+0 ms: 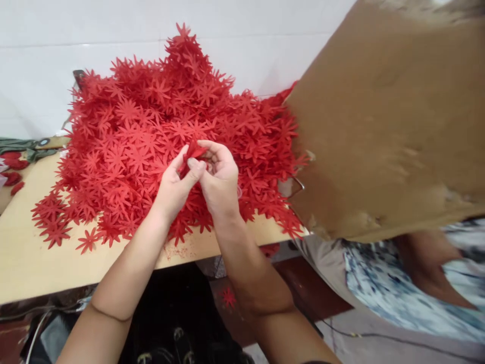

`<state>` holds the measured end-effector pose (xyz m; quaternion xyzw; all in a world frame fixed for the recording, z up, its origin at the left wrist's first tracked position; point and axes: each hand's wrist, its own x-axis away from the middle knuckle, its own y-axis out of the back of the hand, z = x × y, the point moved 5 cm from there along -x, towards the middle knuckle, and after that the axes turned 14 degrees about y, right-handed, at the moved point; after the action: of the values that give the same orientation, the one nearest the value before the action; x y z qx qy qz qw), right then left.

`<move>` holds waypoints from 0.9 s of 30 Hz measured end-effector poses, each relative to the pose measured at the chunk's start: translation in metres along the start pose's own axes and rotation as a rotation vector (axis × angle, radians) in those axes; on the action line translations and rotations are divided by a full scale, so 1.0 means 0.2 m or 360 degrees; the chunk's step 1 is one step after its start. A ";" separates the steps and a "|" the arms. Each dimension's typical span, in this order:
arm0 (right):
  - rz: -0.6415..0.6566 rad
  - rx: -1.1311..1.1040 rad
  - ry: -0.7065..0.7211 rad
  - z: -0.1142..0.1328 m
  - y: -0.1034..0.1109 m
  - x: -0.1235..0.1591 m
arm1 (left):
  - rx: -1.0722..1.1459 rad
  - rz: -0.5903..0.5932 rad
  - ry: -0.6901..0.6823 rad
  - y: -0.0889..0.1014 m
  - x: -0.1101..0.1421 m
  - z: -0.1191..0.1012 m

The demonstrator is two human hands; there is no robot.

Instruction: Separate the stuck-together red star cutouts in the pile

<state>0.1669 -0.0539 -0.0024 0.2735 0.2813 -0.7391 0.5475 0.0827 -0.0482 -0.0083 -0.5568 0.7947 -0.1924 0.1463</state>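
Note:
A large heap of red fabric flower pieces (pixel 136 151), each with several narrow petals, covers much of the pale wooden table. In front of the heap my two hands meet at one red flower piece (pixel 194 150), which looks folded or bunched. My left hand (pixel 178 174) pinches its near side between thumb and fingers. From the other side my right hand (pixel 221 174) grips it, with the index finger curled over and the thumb beside the left thumb. Fingers hide the lower part of the piece.
At the right a big brown cardboard sheet (pixel 386 121) leans over the table (pixel 34 253). Beyond it sits another person in patterned clothing (pixel 379 283). White wall tiles (pixel 265 50) stand behind the heap. Loose flowers (pixel 88 240) lie near the front edge, and one flower (pixel 228 298) is below.

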 end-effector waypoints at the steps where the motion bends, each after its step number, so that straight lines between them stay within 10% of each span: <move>1: 0.0081 0.0014 0.0026 0.01 0.02 0.00 | -0.0007 0.0024 0.0000 0.01 -0.01 0.00; 9: 0.0825 0.0933 0.0009 0.04 0.43 -0.03 | -0.0062 -0.0145 0.0140 0.11 -0.01 -0.01; 15: 0.2066 0.2026 -0.0453 -0.24 0.41 0.08 | 0.0035 -0.0233 0.0163 0.13 -0.02 0.01; 21: 0.2198 0.2111 -0.0434 -0.34 0.33 0.07 | -0.0033 -0.0179 0.0259 0.12 0.00 -0.02; 27: 0.2126 0.1827 -0.0279 -0.19 0.37 -0.01 | -0.0016 -0.0223 0.0147 0.14 -0.06 -0.05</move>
<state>0.2428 -0.0438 -0.0349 0.5557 -0.3946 -0.3104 0.6627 0.0587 -0.0277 -0.0121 -0.6023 0.7607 -0.2235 0.0930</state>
